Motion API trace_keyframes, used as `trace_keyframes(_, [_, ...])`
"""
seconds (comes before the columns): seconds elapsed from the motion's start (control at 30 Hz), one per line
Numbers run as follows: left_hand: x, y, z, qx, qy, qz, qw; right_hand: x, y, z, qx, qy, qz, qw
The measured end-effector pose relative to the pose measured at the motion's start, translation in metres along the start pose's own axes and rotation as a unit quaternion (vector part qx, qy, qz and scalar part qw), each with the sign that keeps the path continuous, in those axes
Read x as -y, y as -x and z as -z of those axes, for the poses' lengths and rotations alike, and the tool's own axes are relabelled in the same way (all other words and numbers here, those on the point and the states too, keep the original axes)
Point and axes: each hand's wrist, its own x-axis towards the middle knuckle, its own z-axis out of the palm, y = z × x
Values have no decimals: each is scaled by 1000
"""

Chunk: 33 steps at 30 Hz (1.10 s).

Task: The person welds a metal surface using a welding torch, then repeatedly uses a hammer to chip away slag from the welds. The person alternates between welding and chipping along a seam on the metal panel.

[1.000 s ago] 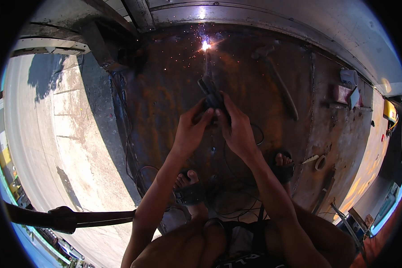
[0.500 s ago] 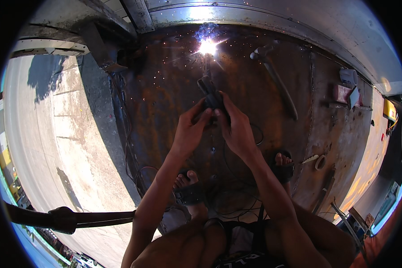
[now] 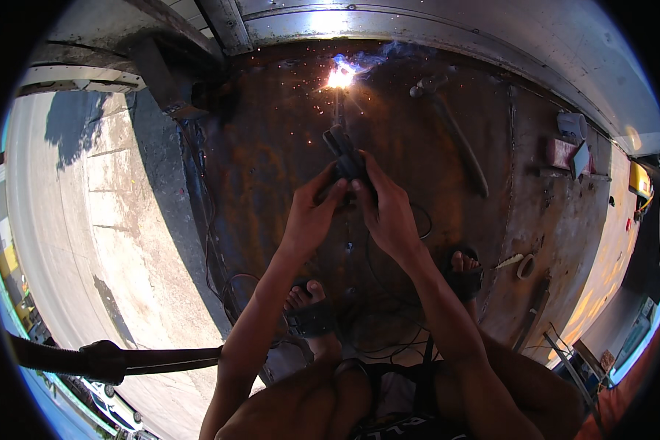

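Nearest the camera are the person's bent knees and two sandalled feet (image 3: 312, 312) planted on a rusty steel plate (image 3: 271, 176). Above them, the left hand (image 3: 312, 213) and right hand (image 3: 389, 213) meet, fingers of both curled tight around the dark electrode holder (image 3: 345, 154), which juts out past the fingertips. Its thin rod (image 3: 337, 110) runs onward to a bright arc (image 3: 341, 75) at the plate's far edge. A hammer (image 3: 451, 128) lies to the right; cables (image 3: 220, 242) trail at the left. Pale concrete (image 3: 73, 205) spreads leftward, a grey metal wall (image 3: 491, 37) beyond.
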Motion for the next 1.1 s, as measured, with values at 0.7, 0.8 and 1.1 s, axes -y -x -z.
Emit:
trace_keyframes(0.7, [2,-1,1,8,8,0,1000,1,-1,-1,-13,-16,2,1000])
trace_keyframes(0.8, [1,0,0,5,0,8,1000,4,-2,3,1,-6,-15,1000])
trace_keyframes(1.1, [5,-2,3,7,-14,-7,1000,0,-1,-1,-17,-13,9,1000])
